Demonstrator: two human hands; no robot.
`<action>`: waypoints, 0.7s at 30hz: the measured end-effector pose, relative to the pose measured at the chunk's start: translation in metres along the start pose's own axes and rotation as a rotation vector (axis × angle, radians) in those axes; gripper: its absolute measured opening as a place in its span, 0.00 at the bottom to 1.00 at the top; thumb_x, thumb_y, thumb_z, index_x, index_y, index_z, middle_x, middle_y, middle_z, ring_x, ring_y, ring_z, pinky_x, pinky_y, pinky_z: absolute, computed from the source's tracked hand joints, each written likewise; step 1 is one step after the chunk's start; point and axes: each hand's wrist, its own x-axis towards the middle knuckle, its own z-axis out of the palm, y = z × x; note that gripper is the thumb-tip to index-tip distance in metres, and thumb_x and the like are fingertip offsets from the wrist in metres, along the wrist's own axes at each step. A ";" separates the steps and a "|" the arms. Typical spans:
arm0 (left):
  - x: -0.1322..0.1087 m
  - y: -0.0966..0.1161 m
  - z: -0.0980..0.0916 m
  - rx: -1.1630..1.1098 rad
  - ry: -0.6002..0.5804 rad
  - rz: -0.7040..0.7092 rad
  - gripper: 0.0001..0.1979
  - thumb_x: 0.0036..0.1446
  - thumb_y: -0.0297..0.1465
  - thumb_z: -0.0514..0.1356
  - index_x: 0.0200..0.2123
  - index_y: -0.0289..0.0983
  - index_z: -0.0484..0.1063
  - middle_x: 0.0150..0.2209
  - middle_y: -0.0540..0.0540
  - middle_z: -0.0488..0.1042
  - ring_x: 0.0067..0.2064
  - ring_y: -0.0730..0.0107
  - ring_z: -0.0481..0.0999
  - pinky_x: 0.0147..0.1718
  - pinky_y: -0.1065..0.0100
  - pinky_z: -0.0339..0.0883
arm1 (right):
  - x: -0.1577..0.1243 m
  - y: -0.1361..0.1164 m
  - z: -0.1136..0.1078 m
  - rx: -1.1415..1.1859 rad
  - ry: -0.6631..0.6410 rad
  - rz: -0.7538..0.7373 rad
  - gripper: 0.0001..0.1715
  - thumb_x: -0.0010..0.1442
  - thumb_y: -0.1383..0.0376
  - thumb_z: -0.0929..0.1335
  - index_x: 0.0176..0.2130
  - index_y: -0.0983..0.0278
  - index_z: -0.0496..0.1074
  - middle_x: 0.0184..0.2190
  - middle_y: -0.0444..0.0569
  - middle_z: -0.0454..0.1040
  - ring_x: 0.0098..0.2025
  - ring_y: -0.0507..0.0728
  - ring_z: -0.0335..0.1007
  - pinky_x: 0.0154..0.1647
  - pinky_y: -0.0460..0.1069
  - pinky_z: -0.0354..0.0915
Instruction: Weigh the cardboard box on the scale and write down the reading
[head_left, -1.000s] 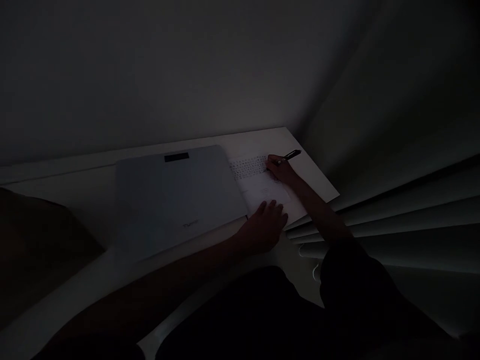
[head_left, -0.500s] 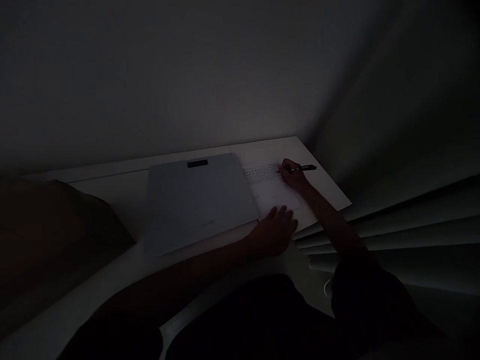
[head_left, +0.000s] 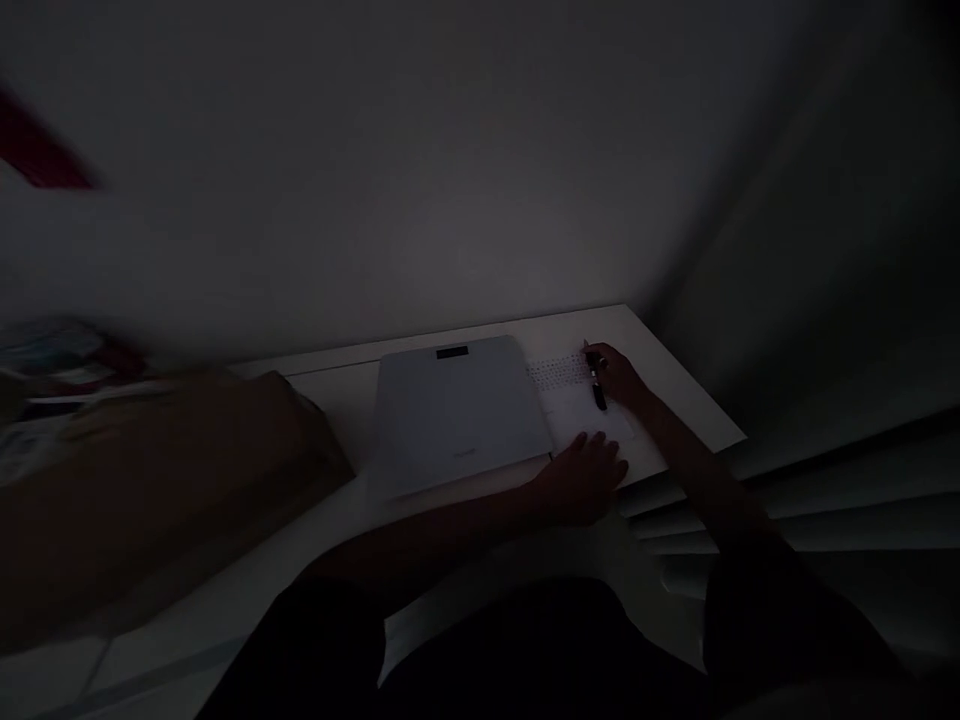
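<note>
Two bare hands share a white printed paper sheet [head_left: 574, 408] at the far right of the dim white worktop [head_left: 682, 395]: left hand [head_left: 589, 478] flat, grip apart, pinning the near edge steady; right hand [head_left: 621, 378], grip clamped on a slim black pen [head_left: 598, 388], poised over the print beside a closed grey laptop [head_left: 457, 415].

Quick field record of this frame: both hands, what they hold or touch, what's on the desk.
lighting: very dim
right hand: grips pen over paper; whether the tip touches the sheet cannot be told
left hand: flat, fingers on the paper's near edge
grey device: flat, looks like a closed laptop, left of the paper
desk: white, against the wall
brown bulk: far left, blurred
blinds: right of the desk
</note>
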 end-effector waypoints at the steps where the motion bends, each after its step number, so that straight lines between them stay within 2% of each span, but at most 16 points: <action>1: 0.000 0.000 0.000 0.004 0.000 0.003 0.25 0.69 0.38 0.48 0.62 0.31 0.63 0.63 0.34 0.61 0.64 0.43 0.58 0.59 0.49 0.55 | 0.000 0.000 0.000 -0.008 -0.007 -0.014 0.23 0.57 0.70 0.59 0.49 0.67 0.71 0.47 0.57 0.73 0.49 0.61 0.70 0.52 0.56 0.65; 4: 0.001 -0.001 0.000 0.013 -0.017 0.012 0.25 0.69 0.39 0.49 0.63 0.31 0.63 0.64 0.34 0.60 0.65 0.43 0.58 0.59 0.50 0.56 | 0.000 0.000 0.000 -0.037 -0.040 -0.016 0.20 0.63 0.68 0.57 0.47 0.67 0.71 0.45 0.58 0.72 0.48 0.61 0.69 0.54 0.58 0.65; 10: 0.002 -0.003 0.002 0.019 -0.020 0.019 0.25 0.68 0.39 0.51 0.63 0.32 0.63 0.64 0.34 0.61 0.65 0.45 0.58 0.58 0.52 0.57 | 0.001 0.003 0.001 -0.119 -0.155 -0.018 0.20 0.61 0.69 0.57 0.45 0.69 0.73 0.44 0.59 0.72 0.49 0.63 0.67 0.55 0.59 0.63; 14: 0.005 -0.002 -0.002 0.035 -0.001 0.035 0.22 0.67 0.37 0.53 0.59 0.31 0.66 0.58 0.32 0.66 0.59 0.48 0.64 0.53 0.54 0.60 | 0.002 0.012 0.003 -0.133 -0.186 -0.045 0.21 0.62 0.69 0.57 0.45 0.68 0.74 0.42 0.58 0.72 0.47 0.63 0.66 0.54 0.58 0.62; 17: 0.006 0.002 -0.005 0.073 0.047 0.041 0.18 0.67 0.33 0.51 0.53 0.29 0.69 0.51 0.33 0.69 0.52 0.52 0.68 0.50 0.54 0.61 | 0.002 0.020 0.004 -0.124 -0.186 -0.089 0.21 0.64 0.68 0.56 0.46 0.69 0.74 0.43 0.58 0.72 0.47 0.62 0.66 0.54 0.57 0.62; 21: -0.005 0.005 -0.007 0.154 0.162 0.110 0.18 0.70 0.30 0.47 0.54 0.29 0.70 0.49 0.33 0.70 0.49 0.54 0.69 0.52 0.52 0.61 | 0.003 0.023 0.005 -0.133 -0.149 -0.072 0.21 0.64 0.67 0.57 0.45 0.70 0.74 0.42 0.58 0.72 0.47 0.62 0.67 0.55 0.58 0.62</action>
